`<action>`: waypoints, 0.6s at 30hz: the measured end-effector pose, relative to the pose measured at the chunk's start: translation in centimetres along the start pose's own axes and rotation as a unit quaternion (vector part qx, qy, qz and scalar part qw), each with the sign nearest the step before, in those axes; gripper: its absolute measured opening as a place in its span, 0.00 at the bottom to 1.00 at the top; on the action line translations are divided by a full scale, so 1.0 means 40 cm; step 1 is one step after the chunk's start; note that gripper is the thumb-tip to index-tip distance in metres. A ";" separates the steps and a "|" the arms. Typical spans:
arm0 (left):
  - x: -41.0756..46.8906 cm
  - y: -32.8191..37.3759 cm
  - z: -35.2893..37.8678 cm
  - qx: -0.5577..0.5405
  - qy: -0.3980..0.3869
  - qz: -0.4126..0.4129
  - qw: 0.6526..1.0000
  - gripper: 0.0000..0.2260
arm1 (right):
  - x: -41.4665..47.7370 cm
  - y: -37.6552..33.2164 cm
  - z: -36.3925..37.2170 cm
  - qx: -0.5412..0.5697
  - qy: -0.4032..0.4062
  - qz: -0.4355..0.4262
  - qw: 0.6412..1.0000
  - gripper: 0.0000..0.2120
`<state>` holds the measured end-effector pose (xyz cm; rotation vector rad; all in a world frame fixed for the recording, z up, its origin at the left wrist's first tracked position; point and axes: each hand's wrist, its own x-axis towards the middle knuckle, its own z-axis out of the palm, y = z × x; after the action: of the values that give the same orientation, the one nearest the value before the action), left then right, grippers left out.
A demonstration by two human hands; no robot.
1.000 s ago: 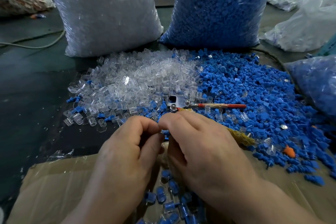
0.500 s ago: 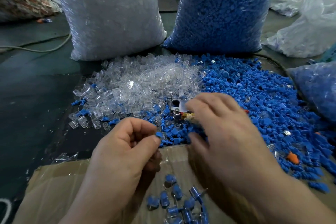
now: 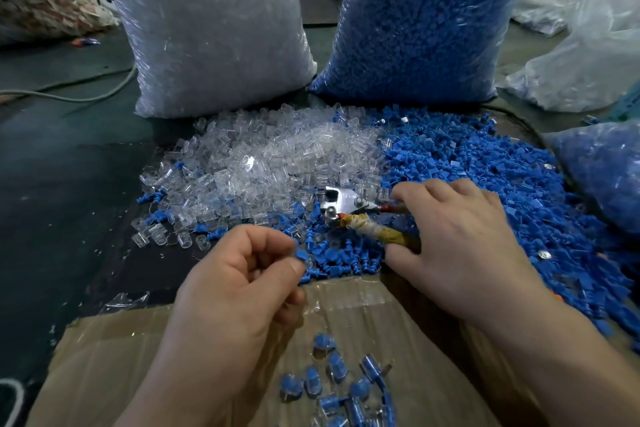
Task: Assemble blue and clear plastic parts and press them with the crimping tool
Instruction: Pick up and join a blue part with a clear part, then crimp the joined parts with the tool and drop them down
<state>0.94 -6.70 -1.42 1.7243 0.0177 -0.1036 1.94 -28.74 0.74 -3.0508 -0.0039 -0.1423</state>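
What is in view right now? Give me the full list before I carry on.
clear parts: loose pile, clear, table centre
blue parts: loose pile, blue, right of the clear pile
crimping tool: one, metal head, red and tape-wrapped handles, where the piles meet
clear sack: one, full of clear parts, labelled SJ 017, back left
blue sack: one, full of blue parts, back centre
assembled pieces: several, blue in clear, on the cardboard
cardboard: one, brown, front
cable: one, grey, far left
left hand: front centre, grip pinching a small blue piece
right hand: front right, grip round the crimping tool's handles
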 end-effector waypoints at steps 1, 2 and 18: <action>0.003 -0.001 -0.003 -0.014 0.009 0.004 1.000 0.13 | -0.004 -0.001 -0.009 0.017 0.010 -0.002 1.000 0.25; 0.006 -0.002 -0.006 -0.024 0.017 0.009 1.000 0.13 | -0.009 -0.003 -0.017 0.040 0.017 -0.011 0.999 0.25; 0.007 0.004 -0.026 -0.079 0.019 0.099 0.992 0.07 | -0.061 -0.027 -0.041 0.138 -0.031 -0.155 0.978 0.28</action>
<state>1.29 -5.71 -1.14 1.5614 -0.1132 0.0762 -0.66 -27.81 2.24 -2.7540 -0.4651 -0.0597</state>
